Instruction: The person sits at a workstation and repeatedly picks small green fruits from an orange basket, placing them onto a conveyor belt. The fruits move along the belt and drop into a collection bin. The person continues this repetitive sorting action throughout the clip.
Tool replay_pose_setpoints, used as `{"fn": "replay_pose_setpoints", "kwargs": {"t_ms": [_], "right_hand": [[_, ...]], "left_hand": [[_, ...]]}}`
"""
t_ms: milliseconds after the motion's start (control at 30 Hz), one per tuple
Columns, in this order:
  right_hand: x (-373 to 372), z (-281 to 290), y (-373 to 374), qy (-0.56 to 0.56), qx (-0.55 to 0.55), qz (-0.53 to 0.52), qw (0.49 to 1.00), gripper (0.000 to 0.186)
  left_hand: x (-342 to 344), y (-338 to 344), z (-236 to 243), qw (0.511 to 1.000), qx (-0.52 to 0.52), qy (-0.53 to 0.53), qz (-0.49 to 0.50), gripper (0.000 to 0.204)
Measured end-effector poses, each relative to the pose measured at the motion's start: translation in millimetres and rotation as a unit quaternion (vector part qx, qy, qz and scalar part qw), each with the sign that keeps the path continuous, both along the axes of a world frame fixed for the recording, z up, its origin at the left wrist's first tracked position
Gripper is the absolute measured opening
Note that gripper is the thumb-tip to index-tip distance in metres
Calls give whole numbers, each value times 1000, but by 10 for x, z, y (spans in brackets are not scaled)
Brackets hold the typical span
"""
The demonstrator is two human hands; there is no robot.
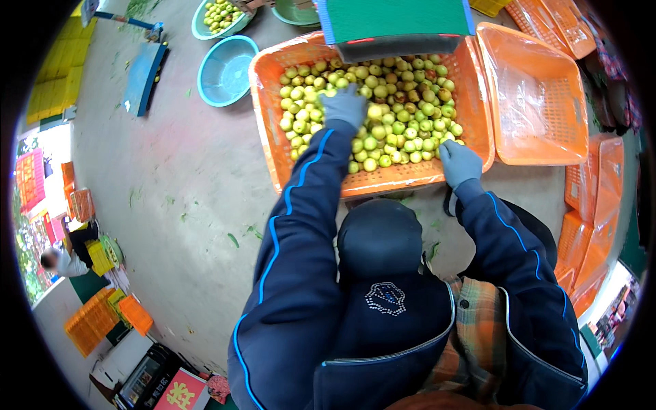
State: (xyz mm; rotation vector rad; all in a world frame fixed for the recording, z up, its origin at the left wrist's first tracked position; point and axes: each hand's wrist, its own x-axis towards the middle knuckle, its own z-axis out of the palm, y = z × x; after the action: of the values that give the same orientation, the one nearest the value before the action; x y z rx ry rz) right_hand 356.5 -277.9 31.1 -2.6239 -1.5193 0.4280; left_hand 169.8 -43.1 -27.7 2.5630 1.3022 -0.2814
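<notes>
Your grey-gloved left hand (345, 106) shows only its back as it lies on the small green round fruit (403, 116), so you cannot tell whether its fingers close on any piece. Your grey-gloved right hand (459, 162), at five o'clock of the pile, hides its fingertips against the near wall of the orange perforated plastic crate (270, 137). At twelve o'clock, a green flat board with blue edges (393, 20) covers the crate's far rim and is cut off by the upper edge. The stacked orange plastic crates (584, 225) at three o'clock fade into the dark rim. The crouching person (65, 260) at nine o'clock is too small to make out.
</notes>
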Motion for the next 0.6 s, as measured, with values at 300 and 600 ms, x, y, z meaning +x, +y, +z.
{"fn": "replay_pose_setpoints", "kwargs": {"t_ms": [300,600], "right_hand": [[0,27,27,-7,-8,6,1000,27],[-13,-5,21,0,10,8,1000,27]], "left_hand": [[-802,-152,105,984,118,-86,-100,30],[-1157,-332,396,983,144,-109,-20,47]]}}
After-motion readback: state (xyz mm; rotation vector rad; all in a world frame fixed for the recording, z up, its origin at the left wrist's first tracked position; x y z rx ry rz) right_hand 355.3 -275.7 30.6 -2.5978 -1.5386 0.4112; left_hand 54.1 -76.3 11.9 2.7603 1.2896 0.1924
